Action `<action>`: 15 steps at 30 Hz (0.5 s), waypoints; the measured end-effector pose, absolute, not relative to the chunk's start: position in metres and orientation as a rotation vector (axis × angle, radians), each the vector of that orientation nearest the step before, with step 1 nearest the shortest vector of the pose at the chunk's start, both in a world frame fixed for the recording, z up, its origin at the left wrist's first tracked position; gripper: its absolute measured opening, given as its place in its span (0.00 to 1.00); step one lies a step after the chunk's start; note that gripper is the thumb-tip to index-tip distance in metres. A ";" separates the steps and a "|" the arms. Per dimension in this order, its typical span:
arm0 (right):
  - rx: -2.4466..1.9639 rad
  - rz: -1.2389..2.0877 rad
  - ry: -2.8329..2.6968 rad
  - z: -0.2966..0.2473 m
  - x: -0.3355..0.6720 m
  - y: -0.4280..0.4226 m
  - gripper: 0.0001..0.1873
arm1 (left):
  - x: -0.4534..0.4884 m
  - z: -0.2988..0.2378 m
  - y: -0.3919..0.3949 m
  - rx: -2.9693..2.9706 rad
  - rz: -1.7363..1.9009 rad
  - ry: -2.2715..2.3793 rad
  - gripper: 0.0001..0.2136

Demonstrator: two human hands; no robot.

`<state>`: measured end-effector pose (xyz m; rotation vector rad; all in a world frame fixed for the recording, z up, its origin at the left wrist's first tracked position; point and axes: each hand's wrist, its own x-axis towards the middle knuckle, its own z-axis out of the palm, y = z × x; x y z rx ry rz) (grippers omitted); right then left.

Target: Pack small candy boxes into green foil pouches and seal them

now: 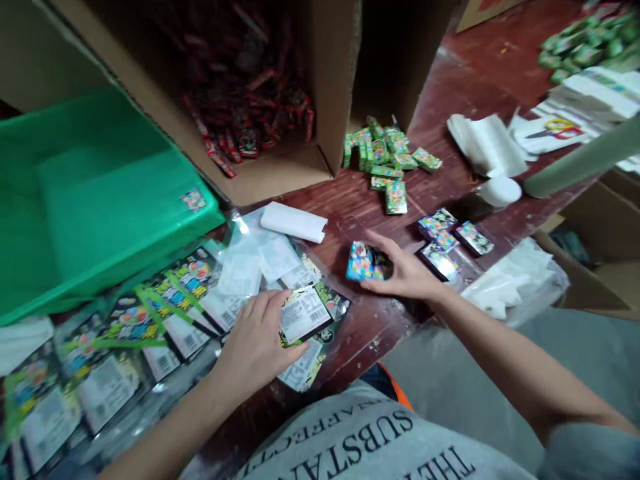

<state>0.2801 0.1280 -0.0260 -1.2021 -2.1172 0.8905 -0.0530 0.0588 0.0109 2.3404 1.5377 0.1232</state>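
Observation:
My left hand (257, 347) pinches a small printed packet (304, 313) with a white barcode label, lifted off a spread of similar packets (150, 327) lying on the dark wooden table (360, 200). My right hand (407, 270) closes its fingers on a small blue multicoloured box (364, 261) resting on the table. Three more flat boxes of that kind (447, 237) lie just right of that hand. A pile of small green boxes (387, 160) sits farther back.
A green plastic bin (90, 193) stands at the left. An open cardboard carton (280, 100) with red wrapped items is behind. White paper rolls (487, 143), scissors (557, 128), clear bags (510, 283) and another carton (595, 247) are at the right.

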 end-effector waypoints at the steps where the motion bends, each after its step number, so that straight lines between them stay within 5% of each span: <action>1: -1.047 1.048 -2.179 -0.017 0.279 0.126 0.55 | -0.056 0.013 0.056 2.313 0.142 1.543 0.37; 4: -0.671 1.272 -2.386 0.004 0.270 0.122 0.58 | -0.062 0.020 0.052 2.247 0.182 1.477 0.38; 15: -0.633 0.987 -2.610 -0.025 0.242 0.128 0.57 | -0.049 -0.005 0.047 2.169 0.233 1.478 0.37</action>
